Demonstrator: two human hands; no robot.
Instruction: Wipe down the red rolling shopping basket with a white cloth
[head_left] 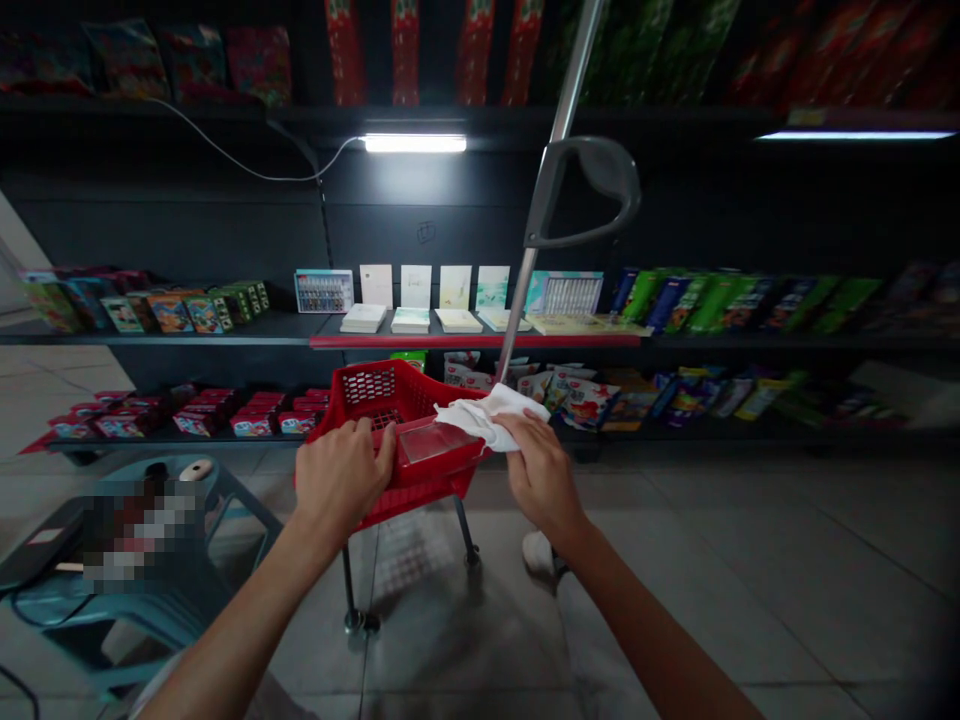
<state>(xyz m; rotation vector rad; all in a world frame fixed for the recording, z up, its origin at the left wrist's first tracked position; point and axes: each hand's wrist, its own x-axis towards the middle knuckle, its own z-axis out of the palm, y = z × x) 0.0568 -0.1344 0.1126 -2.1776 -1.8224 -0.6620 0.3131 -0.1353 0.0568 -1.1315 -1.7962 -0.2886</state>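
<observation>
A small red plastic shopping basket [390, 400] on thin wheeled legs stands on the tiled floor in front of me. My left hand [341, 475] grips its near rim, fingers curled over the edge. My right hand [536, 465] is closed on a white cloth [484, 412] and presses it against the basket's right rim. A metal pole with a grey loop handle [581, 190] rises from the basket toward the camera.
Dark shop shelves [480, 340] run across the back, stocked with cards, boxes and coloured packets. A blue-green plastic stool [165, 580] with items on it stands at the lower left. Tiled floor [750, 560] spreads to the right.
</observation>
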